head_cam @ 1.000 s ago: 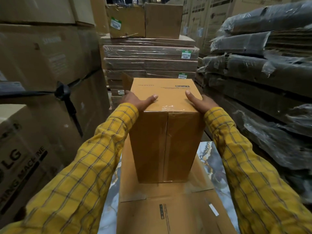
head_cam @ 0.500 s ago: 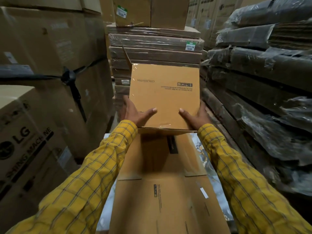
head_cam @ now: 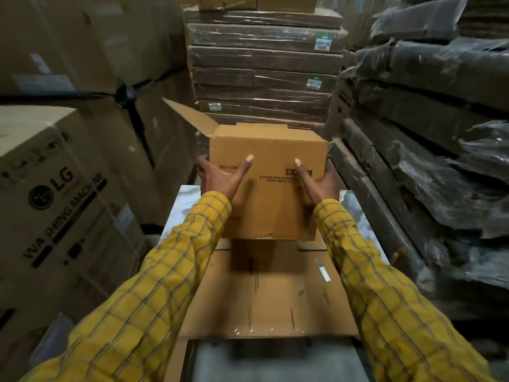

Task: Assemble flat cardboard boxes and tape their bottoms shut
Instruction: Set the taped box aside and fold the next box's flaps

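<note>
While both arms in yellow checked sleeves reached forward, the left hand (head_cam: 220, 180) and right hand (head_cam: 314, 183) clamped an assembled cardboard box (head_cam: 268, 161) between them, well apart, one on each side wall. Each thumb lay stretched across the near printed face while the fingers wrapped round the side, mostly hidden. That box was held at 12 o'clock, above a flat cardboard sheet (head_cam: 275, 293) lying on a marbled table (head_cam: 187, 194). One top flap (head_cam: 190, 117) stood open at 11 o'clock. An LG washing machine carton (head_cam: 60, 188) stood at 9 o'clock.
</note>
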The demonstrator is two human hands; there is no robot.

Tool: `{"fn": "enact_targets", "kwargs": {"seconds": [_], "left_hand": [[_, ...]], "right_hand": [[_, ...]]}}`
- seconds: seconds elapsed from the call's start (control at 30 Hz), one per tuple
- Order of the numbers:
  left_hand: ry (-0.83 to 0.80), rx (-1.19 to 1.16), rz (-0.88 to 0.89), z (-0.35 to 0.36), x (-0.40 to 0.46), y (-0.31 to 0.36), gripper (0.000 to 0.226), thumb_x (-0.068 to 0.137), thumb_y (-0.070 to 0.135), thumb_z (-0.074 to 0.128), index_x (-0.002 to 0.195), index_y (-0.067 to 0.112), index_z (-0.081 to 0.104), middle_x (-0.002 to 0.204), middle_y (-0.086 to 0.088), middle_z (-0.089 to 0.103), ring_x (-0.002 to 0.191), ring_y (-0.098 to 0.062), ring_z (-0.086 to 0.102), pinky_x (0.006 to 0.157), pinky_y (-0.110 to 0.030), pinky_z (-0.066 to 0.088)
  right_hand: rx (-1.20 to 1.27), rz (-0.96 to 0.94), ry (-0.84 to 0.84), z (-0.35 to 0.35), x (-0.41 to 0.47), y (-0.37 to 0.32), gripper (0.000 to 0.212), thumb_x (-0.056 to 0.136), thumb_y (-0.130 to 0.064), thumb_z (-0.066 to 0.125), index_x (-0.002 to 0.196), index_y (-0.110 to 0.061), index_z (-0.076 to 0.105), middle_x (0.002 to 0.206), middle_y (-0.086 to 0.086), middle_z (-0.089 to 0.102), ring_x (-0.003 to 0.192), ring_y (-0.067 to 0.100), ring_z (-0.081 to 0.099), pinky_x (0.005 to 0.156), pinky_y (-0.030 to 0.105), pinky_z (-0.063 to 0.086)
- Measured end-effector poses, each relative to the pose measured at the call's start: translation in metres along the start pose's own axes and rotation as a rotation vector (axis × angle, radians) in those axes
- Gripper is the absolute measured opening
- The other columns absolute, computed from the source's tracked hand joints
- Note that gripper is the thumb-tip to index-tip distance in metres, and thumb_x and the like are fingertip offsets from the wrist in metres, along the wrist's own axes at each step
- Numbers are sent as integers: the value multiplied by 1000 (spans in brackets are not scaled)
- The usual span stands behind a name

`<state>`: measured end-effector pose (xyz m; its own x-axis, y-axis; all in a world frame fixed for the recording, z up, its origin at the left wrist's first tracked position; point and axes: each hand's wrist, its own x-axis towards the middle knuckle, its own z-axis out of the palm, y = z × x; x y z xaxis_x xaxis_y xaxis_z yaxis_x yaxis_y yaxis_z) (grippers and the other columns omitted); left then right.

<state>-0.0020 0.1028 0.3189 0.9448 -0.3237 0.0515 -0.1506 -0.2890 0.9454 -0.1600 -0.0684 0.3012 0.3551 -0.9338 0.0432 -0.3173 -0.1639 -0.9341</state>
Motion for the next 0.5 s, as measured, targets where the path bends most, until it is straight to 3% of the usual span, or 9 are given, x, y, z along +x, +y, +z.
{"fn": "enact_targets", "kwargs": {"seconds": [0.1, 0.17, 0.37, 0.5], "left_hand": [[74, -41, -186, 3, -13, -6, 135, 39, 98, 63, 142, 19, 27, 143, -13, 43, 130, -39, 45, 110, -54, 38], [120, -13, -289, 6, -27, -18, 135, 47, 95, 63, 146, 13, 24, 144, -16, 39, 135, -41, 38, 114, -53, 32], [122, 8, -369, 7, -80, -98, 133, 45, 99, 55, 137, 7, 26, 143, -21, 41, 132, -46, 41, 110, -56, 36], [3, 26, -377, 0, -111, -132, 116, 75, 67, 71, 149, -1, 13, 155, -23, 31, 142, -40, 34, 116, -44, 31]], "right_hand": [[-22, 125, -17, -4, -17, 1, 114, 56, -98, 57, 136, -17, 56, 134, 7, 62, 123, 33, 58, 106, 40, 44], [-60, 226, -72, -7, -31, 9, 119, 60, -96, 57, 142, -10, 49, 140, 12, 57, 126, 35, 55, 106, 41, 43], [-109, 258, -229, -11, -84, 83, 114, 66, -92, 55, 144, -11, 41, 146, 12, 51, 131, 35, 51, 110, 42, 41], [-163, 268, -307, -11, -112, 126, 102, 75, -83, 57, 143, -10, 39, 146, 13, 50, 129, 33, 51, 106, 40, 41]]}}
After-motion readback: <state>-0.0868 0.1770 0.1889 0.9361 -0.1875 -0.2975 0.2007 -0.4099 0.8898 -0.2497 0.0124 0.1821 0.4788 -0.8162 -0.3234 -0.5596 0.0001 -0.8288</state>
